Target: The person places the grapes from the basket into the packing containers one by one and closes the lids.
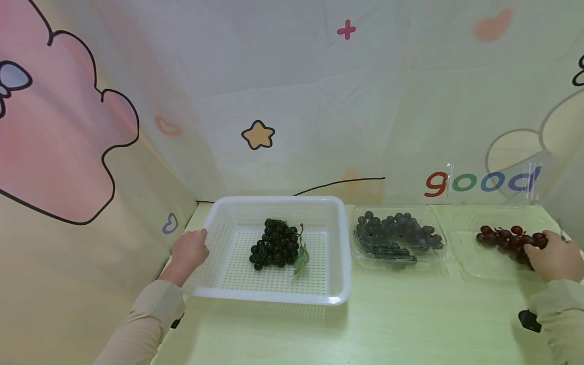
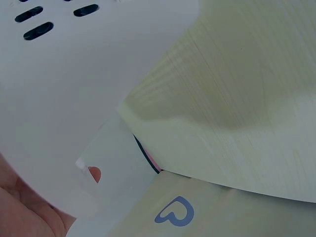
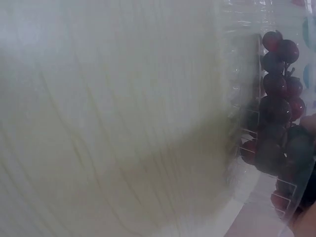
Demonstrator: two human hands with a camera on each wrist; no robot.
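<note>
At the left, my left hand [image 1: 189, 252] grips the left rim of a white plastic basket [image 1: 274, 298]. A bunch of dark grapes [image 1: 276, 243] with a green leaf [image 1: 301, 259] lies inside that basket. The left wrist view shows part of the left hand [image 2: 27, 212] against the basket's outer wall [image 2: 89, 84]. Far to the right, my right hand [image 1: 557, 258] holds a bunch of red grapes [image 1: 506, 239] by its right end, thumb in front. These grapes lie in a clear plastic box [image 1: 470, 266]; its wall partly covers the red grapes [image 3: 274, 111] in the right wrist view.
Between the basket and the right-hand box stands another clear plastic box [image 1: 360, 261] with dark grapes [image 1: 397, 230] under its lid. All stand on a pale wood-grain table [image 1: 410, 324]. A printed curtain [image 1: 310, 101] hangs behind and at the left side.
</note>
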